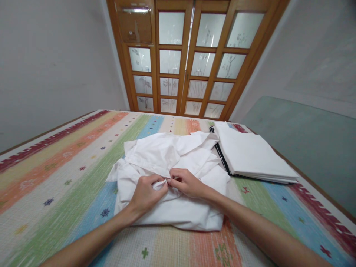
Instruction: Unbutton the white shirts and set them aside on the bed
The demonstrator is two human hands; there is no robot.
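A white collared shirt (178, 213) lies bunched in front of me, its collar part (204, 142) toward the far side. My left hand (148, 193) pinches an edge of the shirt's cloth between thumb and forefinger. Close against it, my right hand (185, 181) also grips the cloth, its fingers curled in. The fingertips of both hands nearly meet near the shirt's middle. Whatever small detail sits between them, such as a button, is too small to make out.
To the right rests a stack of folded white cloth (253, 154), with a black item (222, 157) under its left edge. A striped, patterned cloth (69, 181) covers the surface. Beyond it stand wooden doors (191, 55) with glass panes; walls rise on both sides.
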